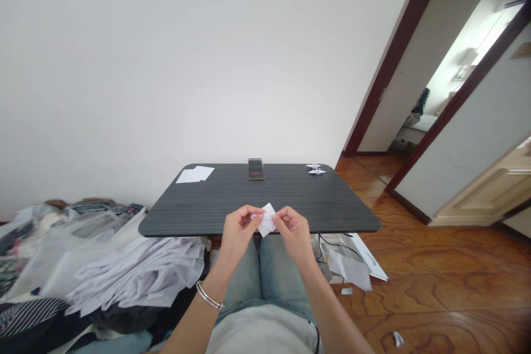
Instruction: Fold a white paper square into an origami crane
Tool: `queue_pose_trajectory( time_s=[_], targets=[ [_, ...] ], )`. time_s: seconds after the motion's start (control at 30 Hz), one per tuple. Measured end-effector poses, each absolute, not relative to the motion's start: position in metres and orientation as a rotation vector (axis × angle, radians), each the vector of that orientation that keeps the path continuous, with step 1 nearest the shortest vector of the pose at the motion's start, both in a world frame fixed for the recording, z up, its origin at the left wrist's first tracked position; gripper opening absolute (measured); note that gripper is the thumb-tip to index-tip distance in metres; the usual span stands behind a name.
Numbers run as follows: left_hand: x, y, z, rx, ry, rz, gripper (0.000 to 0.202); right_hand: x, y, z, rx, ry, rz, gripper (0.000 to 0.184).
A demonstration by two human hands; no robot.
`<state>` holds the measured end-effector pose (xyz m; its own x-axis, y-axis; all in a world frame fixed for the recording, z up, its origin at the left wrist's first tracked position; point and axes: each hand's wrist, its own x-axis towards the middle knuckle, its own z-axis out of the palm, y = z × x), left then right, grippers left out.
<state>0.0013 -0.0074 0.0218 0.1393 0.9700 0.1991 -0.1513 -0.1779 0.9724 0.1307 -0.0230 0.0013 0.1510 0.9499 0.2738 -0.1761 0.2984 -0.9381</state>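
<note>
A small folded piece of white paper (266, 221) is held up between my two hands, just over the near edge of the dark table (207, 199). My left hand (240, 227) pinches its left side between thumb and fingers. On the right side, the thumb and forefinger of my right hand (293, 227) grip it too. Its outline looks like a diamond, with a corner pointing up. The finer creases are too small to make out.
White paper sheets (194, 174) lie at the table's back left. A phone (256, 170) stands at the back middle, and two folded paper cranes (317, 171) sit at the back right. Heaped clothes (136, 271) are left of the table; paper scraps (397, 338) lie on the wooden floor.
</note>
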Motion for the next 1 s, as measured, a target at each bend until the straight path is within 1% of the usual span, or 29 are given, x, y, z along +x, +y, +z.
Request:
queue_pose_trajectory(
  time_s=[0.17,0.43,0.63,0.83,1.0],
  targets=[
    [0.005,-0.008,0.019,1.242,0.920,1.331,0.019,0.131,-0.023,-0.001,-0.933,-1.151,0.978,0.019],
    [0.005,-0.006,0.019,1.254,0.962,1.343,0.016,0.130,-0.023,-0.005,-0.926,-1.137,0.972,0.017],
    [0.004,-0.006,0.022,1.272,0.955,1.344,0.013,0.129,-0.025,-0.002,-0.918,-1.114,0.957,0.020],
    [0.004,-0.008,0.025,1.379,0.989,1.376,0.013,0.129,-0.030,0.008,-0.768,-1.019,1.066,0.023],
    [0.001,-0.007,0.021,1.480,1.011,1.377,0.014,0.130,-0.027,0.008,-0.856,-1.046,1.123,0.026]
  ],
)
